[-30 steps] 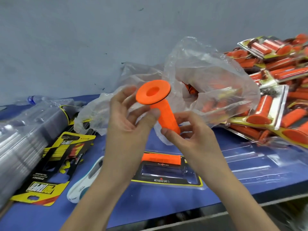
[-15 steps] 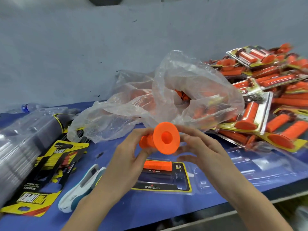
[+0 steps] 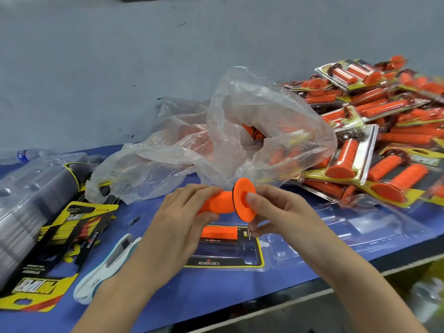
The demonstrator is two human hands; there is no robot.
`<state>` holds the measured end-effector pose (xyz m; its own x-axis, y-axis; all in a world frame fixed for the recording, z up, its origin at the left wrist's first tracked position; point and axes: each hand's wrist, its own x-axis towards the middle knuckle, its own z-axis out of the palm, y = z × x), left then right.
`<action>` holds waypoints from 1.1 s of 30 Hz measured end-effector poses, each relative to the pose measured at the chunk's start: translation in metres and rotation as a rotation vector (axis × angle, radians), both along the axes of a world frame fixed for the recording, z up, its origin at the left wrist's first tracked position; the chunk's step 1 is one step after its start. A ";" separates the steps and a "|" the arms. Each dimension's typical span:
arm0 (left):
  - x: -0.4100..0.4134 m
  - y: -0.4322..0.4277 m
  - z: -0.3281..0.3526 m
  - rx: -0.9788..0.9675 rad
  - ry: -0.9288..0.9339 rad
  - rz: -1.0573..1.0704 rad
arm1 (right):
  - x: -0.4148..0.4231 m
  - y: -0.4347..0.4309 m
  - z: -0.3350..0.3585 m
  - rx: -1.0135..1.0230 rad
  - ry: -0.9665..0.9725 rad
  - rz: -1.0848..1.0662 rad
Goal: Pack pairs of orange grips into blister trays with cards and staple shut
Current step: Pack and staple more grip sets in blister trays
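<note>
I hold one orange grip (image 3: 219, 202) level above the table. My left hand (image 3: 185, 219) wraps its shaft, and my right hand (image 3: 276, 212) pinches the round flange at its right end, a fingertip over the hole. Under my hands lies an open clear blister tray (image 3: 288, 248) with a yellow-and-black card (image 3: 225, 261) and one orange grip (image 3: 219, 231) in it. A white and teal stapler (image 3: 105, 267) rests left of the tray. More yellow cards (image 3: 45, 267) lie fanned at the left.
A crumpled clear plastic bag (image 3: 240, 140) with loose orange grips sits behind my hands. Several packed blister packs (image 3: 374, 131) are heaped at the right. A stack of clear empty trays (image 3: 26, 205) fills the left. The table's front edge (image 3: 312, 292) runs close below.
The grip went from upright with its flange on top to lying level and lower, flange to the right. My right hand shifted from the shaft to the flange; my left hand closed round the shaft.
</note>
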<state>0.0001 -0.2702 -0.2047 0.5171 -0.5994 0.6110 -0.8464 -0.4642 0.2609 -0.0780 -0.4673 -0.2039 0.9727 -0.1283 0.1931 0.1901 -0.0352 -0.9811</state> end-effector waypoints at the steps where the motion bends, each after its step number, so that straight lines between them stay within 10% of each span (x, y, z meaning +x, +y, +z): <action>1: 0.000 0.001 0.001 0.040 -0.002 -0.006 | 0.001 -0.002 -0.001 -0.005 -0.005 -0.049; 7: 0.000 0.005 -0.005 0.386 -0.058 -0.007 | 0.007 -0.018 -0.013 -0.030 -0.034 -0.341; 19: 0.008 0.007 -0.034 0.450 0.043 -0.066 | 0.008 -0.020 -0.032 -0.288 0.019 -0.375; 29: 0.012 0.026 -0.022 0.298 0.109 0.033 | -0.011 -0.005 -0.031 -0.558 -0.096 -0.543; 33: 0.017 0.055 -0.015 0.089 0.179 0.277 | -0.040 0.018 -0.041 -0.255 -0.114 -0.652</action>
<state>0.0167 -0.2152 -0.2200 0.7619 -0.4685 0.4472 -0.6297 -0.6977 0.3417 -0.1185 -0.4493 -0.2449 0.6848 -0.6150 0.3908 0.1531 -0.4029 -0.9023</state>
